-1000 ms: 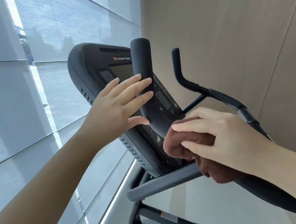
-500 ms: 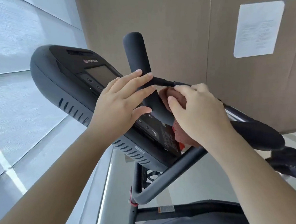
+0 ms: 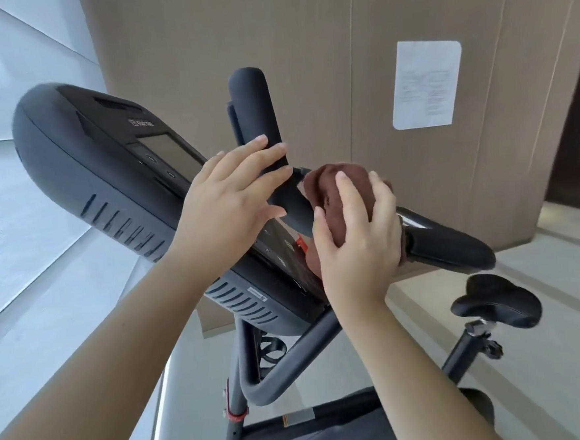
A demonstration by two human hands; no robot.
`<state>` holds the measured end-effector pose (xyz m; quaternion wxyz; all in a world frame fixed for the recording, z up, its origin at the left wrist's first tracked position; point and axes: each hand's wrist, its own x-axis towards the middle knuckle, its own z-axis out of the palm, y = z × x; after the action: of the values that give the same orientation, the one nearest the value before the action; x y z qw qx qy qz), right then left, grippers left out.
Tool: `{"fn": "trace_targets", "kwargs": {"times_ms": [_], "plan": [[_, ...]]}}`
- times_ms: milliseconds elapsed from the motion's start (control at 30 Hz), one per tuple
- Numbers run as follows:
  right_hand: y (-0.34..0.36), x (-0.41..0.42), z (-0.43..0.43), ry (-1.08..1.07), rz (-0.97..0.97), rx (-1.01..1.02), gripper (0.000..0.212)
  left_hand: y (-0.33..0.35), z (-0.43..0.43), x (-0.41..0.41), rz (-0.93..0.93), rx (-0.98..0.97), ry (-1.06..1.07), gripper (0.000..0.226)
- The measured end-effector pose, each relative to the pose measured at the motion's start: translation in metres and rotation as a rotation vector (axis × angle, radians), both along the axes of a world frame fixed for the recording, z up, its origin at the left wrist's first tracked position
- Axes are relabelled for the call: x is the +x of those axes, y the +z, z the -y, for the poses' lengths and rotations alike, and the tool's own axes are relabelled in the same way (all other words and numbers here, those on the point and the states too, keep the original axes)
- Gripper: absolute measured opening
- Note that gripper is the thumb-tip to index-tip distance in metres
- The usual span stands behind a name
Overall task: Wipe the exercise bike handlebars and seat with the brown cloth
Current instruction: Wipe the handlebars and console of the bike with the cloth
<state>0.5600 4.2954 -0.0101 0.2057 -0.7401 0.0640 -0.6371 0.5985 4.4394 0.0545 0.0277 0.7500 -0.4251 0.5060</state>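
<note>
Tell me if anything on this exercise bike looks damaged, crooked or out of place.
Nothing stands out. The console, upright handlebar grip and seat look intact. The left hand rests on that grip, and the right hand holds the brown cloth beside it.

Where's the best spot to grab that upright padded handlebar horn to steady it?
Probably the bare padded stretch of the upright horn above the left hand, coming from the left: it is a round, near-vertical tube, and the right hand with the brown cloth crowds its base on the right.
</note>
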Motion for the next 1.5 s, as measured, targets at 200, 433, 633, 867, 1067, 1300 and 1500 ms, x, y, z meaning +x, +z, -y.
{"fn": "trace_targets", "kwargs": {"times_ms": [200,433,633,867,1067,1300,1500], "plan": [[-0.008,-0.003,0.032,0.013,-0.009,-0.268,0.032,-0.001,0.001,-0.001,-0.014,-0.017,0.007,0.04],[-0.012,0.002,0.019,0.017,0.119,-0.017,0.028,0.0,0.0,0.003,-0.032,-0.04,-0.062,0.039],[-0.008,0.003,0.013,0.074,0.149,-0.005,0.031,-0.003,0.001,0.011,-0.053,-0.068,-0.107,0.038],[-0.002,-0.011,0.039,0.146,0.039,-0.045,0.033,-0.005,-0.001,0.017,-0.059,-0.096,-0.155,0.037],[0.03,0.002,0.013,0.273,-0.12,-0.069,0.033,-0.008,-0.001,0.015,-0.06,-0.083,-0.124,0.04],[0.009,-0.022,0.063,0.1,-0.238,-0.131,0.03,-0.007,0.001,0.012,-0.061,-0.086,-0.131,0.041],[0.02,-0.014,0.042,0.274,-0.22,-0.108,0.028,-0.009,0.002,0.014,-0.083,-0.105,-0.156,0.04]]}}
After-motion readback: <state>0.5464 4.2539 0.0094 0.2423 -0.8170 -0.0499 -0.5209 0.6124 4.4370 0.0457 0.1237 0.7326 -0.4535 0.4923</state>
